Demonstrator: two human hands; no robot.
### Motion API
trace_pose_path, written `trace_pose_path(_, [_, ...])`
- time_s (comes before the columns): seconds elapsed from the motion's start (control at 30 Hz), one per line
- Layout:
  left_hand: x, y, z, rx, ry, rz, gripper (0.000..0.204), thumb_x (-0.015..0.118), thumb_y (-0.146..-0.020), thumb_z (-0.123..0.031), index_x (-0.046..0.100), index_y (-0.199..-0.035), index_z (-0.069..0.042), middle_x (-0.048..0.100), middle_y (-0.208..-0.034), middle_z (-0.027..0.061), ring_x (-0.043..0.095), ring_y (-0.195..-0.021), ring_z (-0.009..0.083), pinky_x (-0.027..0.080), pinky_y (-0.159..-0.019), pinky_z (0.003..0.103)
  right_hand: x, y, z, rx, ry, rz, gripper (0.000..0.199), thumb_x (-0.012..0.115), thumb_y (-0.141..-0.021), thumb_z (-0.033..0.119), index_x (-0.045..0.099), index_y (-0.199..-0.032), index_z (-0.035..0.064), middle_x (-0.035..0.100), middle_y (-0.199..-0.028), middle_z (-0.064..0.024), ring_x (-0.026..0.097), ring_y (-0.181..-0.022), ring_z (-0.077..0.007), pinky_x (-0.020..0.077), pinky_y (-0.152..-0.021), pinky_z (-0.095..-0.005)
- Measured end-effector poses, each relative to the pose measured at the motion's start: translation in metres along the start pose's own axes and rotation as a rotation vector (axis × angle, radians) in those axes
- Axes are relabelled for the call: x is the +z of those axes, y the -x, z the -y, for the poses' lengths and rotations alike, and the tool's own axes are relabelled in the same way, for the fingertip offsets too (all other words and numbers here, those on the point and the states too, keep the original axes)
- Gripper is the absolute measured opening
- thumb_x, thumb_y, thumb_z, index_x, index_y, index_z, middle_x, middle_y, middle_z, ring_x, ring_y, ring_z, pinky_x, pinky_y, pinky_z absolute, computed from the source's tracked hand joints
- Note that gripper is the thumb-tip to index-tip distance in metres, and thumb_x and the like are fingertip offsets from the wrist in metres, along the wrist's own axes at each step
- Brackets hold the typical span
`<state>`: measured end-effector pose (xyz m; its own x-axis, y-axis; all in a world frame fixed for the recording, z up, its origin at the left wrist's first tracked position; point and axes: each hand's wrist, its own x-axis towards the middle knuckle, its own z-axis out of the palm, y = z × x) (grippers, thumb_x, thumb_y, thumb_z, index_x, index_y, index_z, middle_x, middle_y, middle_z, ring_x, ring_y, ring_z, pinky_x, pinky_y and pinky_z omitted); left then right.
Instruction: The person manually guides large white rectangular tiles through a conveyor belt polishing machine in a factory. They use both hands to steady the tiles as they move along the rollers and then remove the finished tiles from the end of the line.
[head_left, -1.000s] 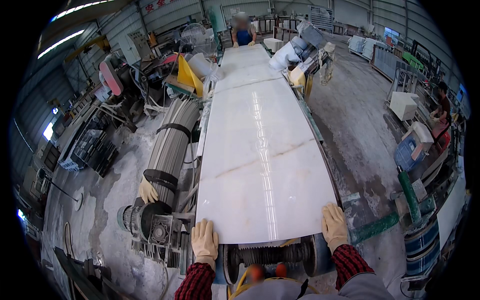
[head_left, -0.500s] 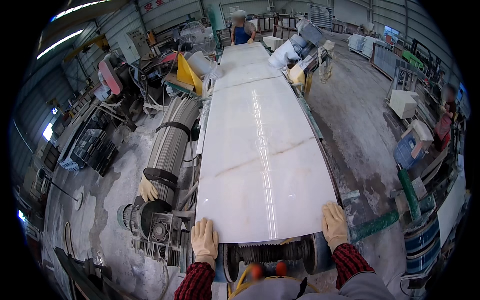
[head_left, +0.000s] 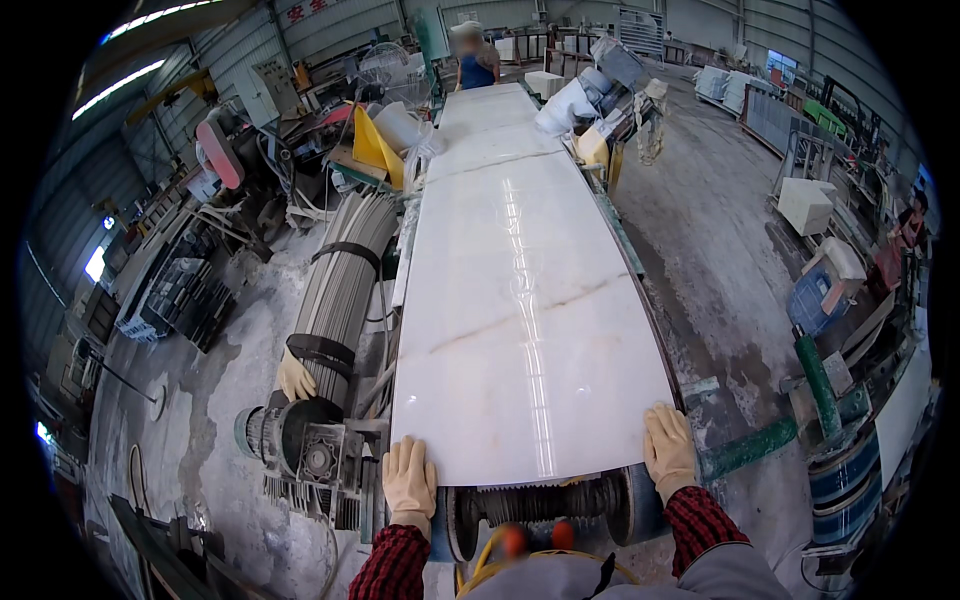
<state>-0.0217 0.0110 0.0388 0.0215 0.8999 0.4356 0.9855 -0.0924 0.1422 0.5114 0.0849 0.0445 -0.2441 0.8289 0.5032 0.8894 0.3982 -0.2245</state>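
A long, glossy white stone slab (head_left: 500,390) with thin brown veins stretches away from me on a conveyor bed. My left hand (head_left: 409,482), in a cream glove, rests flat at the slab's near left corner with fingers stretched forward. At the near right corner my right hand (head_left: 669,450), gloved the same way, lies along the edge with its fingers extended. Neither hand is wrapped round anything. Below the slab's near end, between my hands, a dark ribbed roller (head_left: 545,505) shows.
Left of the slab stand a bundle of grey strips (head_left: 335,290), a loose cream glove (head_left: 296,376) and a motor (head_left: 300,445). A green bar (head_left: 750,448) juts out on the right. Machine heads (head_left: 590,100) flank the far part. A person (head_left: 477,68) stands at the far end.
The person at the far end has turned and shifted slightly left, and their hand no longer shows at the slab's end. A person at the far right has shifted. My hands stay put.
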Motion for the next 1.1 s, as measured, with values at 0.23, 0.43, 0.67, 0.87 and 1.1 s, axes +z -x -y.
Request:
trace_pose_path(0.23, [-0.0014,0.0022,-0.0006,-0.007,0.017,0.014,0.046,0.073,-0.112,-0.023,0.070,-0.153,-0.002,0.070,-0.160,0.0261,0.063,-0.146,0.0496,0.049,-0.125,0.061,-0.0007,0.0028,-0.0002,-0.012,0.026,-0.006,0.035,0.076,-0.105,0.008,0.072,-0.139,0.0027,0.073,-0.148,-0.0242,0.068,-0.140,-0.0492,0.0542,-0.124,-0.0619])
trace_pose_path(0.43, [-0.0044,0.0039,-0.0022,-0.031,0.016,0.058,0.046,0.072,-0.112,-0.023,0.069,-0.153,-0.002,0.070,-0.160,0.0256,0.062,-0.147,0.0494,0.048,-0.125,0.061,0.0001,0.0069,-0.0020,-0.008,0.022,0.000,0.037,0.077,-0.104,0.009,0.074,-0.140,0.0005,0.074,-0.150,-0.0261,0.069,-0.140,-0.0501,0.0538,-0.125,-0.0626])
trace_pose_path(0.67, [-0.0063,0.0051,-0.0042,-0.014,0.018,0.032,0.045,0.072,-0.112,-0.023,0.069,-0.151,-0.002,0.070,-0.157,0.0253,0.063,-0.144,0.0492,0.049,-0.123,0.060,-0.0002,0.0102,-0.0013,-0.020,0.030,-0.024,0.037,0.077,-0.104,0.008,0.075,-0.140,0.0005,0.074,-0.150,-0.0257,0.069,-0.141,-0.0495,0.0536,-0.126,-0.0619])
trace_pose_path(0.87, [-0.0086,0.0061,-0.0055,0.003,0.012,0.011,0.043,0.072,-0.111,-0.022,0.069,-0.149,-0.001,0.070,-0.153,0.0248,0.063,-0.140,0.0487,0.049,-0.120,0.060,-0.0031,0.0096,0.0020,-0.011,0.026,-0.023,0.035,0.077,-0.104,0.008,0.075,-0.138,0.0012,0.074,-0.148,-0.0234,0.069,-0.141,-0.0479,0.0537,-0.125,-0.0615])
trace_pose_path(1.1, [-0.0100,0.0085,-0.0057,0.011,0.004,0.001,0.044,0.072,-0.111,-0.022,0.069,-0.149,-0.001,0.070,-0.154,0.0251,0.063,-0.139,0.0492,0.049,-0.121,0.060,-0.0068,0.0103,0.0052,-0.002,0.015,-0.012,0.035,0.076,-0.104,0.007,0.073,-0.138,0.0021,0.073,-0.149,-0.0233,0.068,-0.142,-0.0478,0.0535,-0.124,-0.0613])
